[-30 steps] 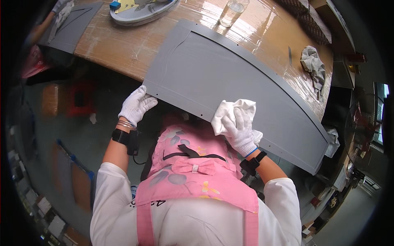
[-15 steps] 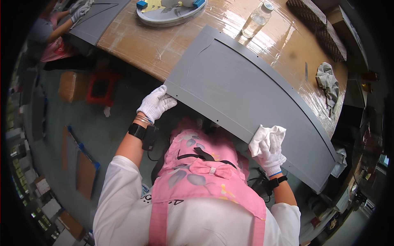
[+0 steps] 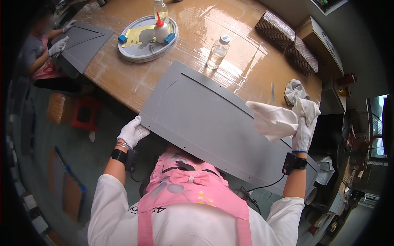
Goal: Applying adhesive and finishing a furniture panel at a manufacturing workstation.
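Note:
A large grey panel (image 3: 197,115) with one curved edge lies on the table, its near edge jutting out over my apron. At its left corner, my left hand (image 3: 133,132) in a white knitted glove grips the edge; some of its fingers are hidden beneath. My right hand (image 3: 303,133), gloved too, is raised above the panel's right part. A white cloth (image 3: 274,119) is bunched in its fingers and hangs out to the left. A second, greyish rag (image 3: 294,91) lies crumpled on the table just beyond that hand.
On the plastic-wrapped table (image 3: 193,30) stand a clear bottle (image 3: 217,53) and a round tray (image 3: 127,54) carrying a red-tipped white bottle (image 3: 161,33). A thin metal strip (image 3: 273,92) lies near the rag. Patterned boxes (image 3: 301,55) line the far right. A co-worker (image 3: 39,53) handles another grey panel (image 3: 82,49).
My right hand has lifted the cloth off the panel's near edge and moved it up and right, where it hangs unfolded. My left hand stays at the corner. The whole view has shifted.

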`<state>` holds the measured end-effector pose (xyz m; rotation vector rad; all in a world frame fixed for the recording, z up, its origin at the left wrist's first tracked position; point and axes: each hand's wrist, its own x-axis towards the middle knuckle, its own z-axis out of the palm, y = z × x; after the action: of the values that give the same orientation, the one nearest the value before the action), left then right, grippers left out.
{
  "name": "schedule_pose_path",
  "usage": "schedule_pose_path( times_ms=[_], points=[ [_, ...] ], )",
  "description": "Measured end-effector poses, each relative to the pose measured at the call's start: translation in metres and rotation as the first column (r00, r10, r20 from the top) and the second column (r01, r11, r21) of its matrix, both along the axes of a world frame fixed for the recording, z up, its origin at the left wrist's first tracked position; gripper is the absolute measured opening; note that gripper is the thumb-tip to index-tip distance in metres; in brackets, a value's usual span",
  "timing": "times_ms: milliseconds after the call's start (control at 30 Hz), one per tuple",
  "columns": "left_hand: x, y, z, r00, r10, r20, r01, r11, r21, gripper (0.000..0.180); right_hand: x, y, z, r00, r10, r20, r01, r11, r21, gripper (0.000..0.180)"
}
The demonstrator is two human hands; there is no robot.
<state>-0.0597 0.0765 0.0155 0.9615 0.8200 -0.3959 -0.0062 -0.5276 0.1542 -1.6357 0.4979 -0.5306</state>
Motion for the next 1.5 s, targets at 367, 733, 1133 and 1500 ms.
schedule_pose_path(
  times_ms=[367,733,1133,1500],
  points=[
    [-0.007,-0.001,0.015,0.979,0.203,-0.011,-0.203,0.967,-0.152,0.04,0.118,0.018,-0.075,0.91,0.273,-0.312,-0.373,0.21,-0.904,0.065],
    [-0.001,-0.008,0.037,0.955,0.295,-0.036,-0.291,0.905,-0.311,0.086,0.046,0.044,-0.103,0.645,0.44,-0.625,-0.687,-0.024,-0.726,0.058],
    [0.005,-0.006,0.039,0.958,0.284,-0.044,-0.28,0.886,-0.369,0.086,0.052,0.039,-0.115,0.633,0.403,-0.661,-0.709,-0.043,-0.704,0.059],
    [0.02,0.002,0.046,0.951,0.287,-0.112,-0.308,0.874,-0.375,0.091,0.052,0.052,-0.115,0.669,0.352,-0.655,-0.664,-0.114,-0.739,0.06]
  ],
)
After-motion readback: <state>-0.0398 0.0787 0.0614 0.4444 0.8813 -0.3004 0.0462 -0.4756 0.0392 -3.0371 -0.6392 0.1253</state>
